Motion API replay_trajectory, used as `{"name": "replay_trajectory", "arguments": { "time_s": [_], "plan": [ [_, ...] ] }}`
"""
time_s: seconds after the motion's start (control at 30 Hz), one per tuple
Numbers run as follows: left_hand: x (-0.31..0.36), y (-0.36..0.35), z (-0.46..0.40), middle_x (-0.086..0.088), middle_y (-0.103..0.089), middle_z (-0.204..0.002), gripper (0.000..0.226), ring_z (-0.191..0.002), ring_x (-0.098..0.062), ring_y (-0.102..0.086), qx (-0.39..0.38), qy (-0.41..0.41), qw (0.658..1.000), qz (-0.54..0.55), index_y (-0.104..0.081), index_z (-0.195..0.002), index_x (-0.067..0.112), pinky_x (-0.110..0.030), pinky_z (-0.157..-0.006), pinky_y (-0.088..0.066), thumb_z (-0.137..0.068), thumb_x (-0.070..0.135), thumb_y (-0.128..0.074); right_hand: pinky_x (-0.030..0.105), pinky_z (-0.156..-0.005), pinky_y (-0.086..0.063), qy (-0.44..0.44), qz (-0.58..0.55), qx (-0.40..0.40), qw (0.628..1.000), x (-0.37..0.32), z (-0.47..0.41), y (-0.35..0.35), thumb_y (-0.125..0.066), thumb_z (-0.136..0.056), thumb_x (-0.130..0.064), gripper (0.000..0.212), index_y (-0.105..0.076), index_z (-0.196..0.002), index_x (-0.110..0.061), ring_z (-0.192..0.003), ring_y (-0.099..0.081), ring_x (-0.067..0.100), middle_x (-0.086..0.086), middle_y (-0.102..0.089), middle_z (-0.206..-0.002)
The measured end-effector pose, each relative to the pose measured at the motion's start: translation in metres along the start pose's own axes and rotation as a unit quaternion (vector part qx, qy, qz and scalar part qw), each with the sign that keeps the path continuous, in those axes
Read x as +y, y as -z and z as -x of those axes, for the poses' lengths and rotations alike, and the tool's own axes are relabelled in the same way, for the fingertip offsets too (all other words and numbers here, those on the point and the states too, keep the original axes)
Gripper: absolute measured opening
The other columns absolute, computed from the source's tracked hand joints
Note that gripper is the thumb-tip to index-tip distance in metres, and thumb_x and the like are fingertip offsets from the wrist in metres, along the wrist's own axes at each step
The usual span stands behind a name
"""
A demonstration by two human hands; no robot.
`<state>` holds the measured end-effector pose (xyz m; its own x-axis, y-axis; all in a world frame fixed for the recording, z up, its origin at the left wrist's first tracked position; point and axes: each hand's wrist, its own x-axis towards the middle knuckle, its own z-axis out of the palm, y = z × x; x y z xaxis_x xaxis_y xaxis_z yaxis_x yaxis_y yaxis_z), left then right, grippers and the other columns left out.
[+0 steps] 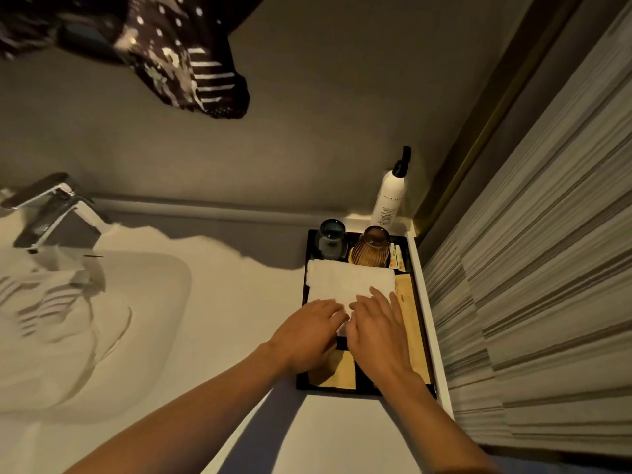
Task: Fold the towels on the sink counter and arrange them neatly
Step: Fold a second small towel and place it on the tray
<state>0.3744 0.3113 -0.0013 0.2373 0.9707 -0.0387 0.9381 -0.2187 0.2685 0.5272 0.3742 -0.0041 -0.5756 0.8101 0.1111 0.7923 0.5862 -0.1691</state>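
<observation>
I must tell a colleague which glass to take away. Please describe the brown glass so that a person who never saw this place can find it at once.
Find the black tray at the right end of the sink counter, near the wall. At its far edge, beyond the folded white towel, stand two glasses. The brown glass is the right one, amber and ribbed, nearest the white pump bottle; its neighbour, the blue glass, is dark bluish.

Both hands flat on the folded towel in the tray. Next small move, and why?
Probably smooth outward, then lift off: the left hand and right hand press flat on the white towel, already folded and lying in the black tray before the two glasses.
</observation>
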Motion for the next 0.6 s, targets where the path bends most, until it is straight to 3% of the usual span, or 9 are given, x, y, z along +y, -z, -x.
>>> {"name": "replay_trajectory", "arguments": {
  "time_s": [0.13, 0.3, 0.47, 0.6],
  "plan": [
    [-0.032, 0.039, 0.032, -0.007, -0.062, -0.122, 0.034, -0.107, -0.023, -0.056, 0.092, 0.044, 0.995, 0.021, -0.059, -0.124, 0.013, -0.038, -0.095, -0.048, -0.094, 0.029, -0.055, 0.043, -0.113, -0.032, 0.027, -0.074, 0.050, 0.996, -0.060, -0.033, 0.017, -0.057, -0.087, -0.019, 0.026, -0.070, -0.109, -0.017, -0.125, -0.053, 0.024, 0.004, -0.068, -0.120],
    [-0.119, 0.079, 0.141, -0.006, -0.063, -0.120, 0.028, -0.103, -0.025, -0.058, 0.132, 0.215, 0.968, 0.004, -0.060, -0.122, 0.015, -0.039, -0.089, -0.049, -0.095, 0.023, -0.054, 0.034, -0.100, -0.040, 0.121, -0.167, -0.009, 0.979, -0.206, -0.067, 0.009, -0.048, -0.090, -0.016, 0.026, -0.069, -0.105, -0.017, -0.114, -0.056, 0.022, 0.002, -0.069, -0.109],
    [-0.201, 0.086, 0.285, -0.006, -0.061, -0.127, 0.031, -0.109, -0.024, -0.056, 0.090, 0.364, 0.927, -0.012, -0.059, -0.125, 0.016, -0.036, -0.092, -0.045, -0.096, 0.021, -0.050, 0.034, -0.098, -0.044, 0.170, -0.166, -0.093, 0.967, -0.334, -0.072, -0.023, -0.050, -0.093, -0.016, 0.034, -0.061, -0.125, -0.016, -0.114, -0.057, 0.024, 0.006, -0.064, -0.125],
    [-0.268, 0.074, 0.404, -0.005, -0.059, -0.127, 0.033, -0.110, -0.024, -0.053, 0.048, 0.483, 0.874, 0.003, -0.056, -0.129, 0.017, -0.035, -0.091, -0.044, -0.098, 0.025, -0.048, 0.037, -0.091, -0.044, 0.207, -0.156, -0.151, 0.954, -0.423, -0.070, -0.067, -0.046, -0.090, -0.014, 0.040, -0.054, -0.130, -0.013, -0.113, -0.054, 0.027, 0.009, -0.060, -0.127]
  ]
}}
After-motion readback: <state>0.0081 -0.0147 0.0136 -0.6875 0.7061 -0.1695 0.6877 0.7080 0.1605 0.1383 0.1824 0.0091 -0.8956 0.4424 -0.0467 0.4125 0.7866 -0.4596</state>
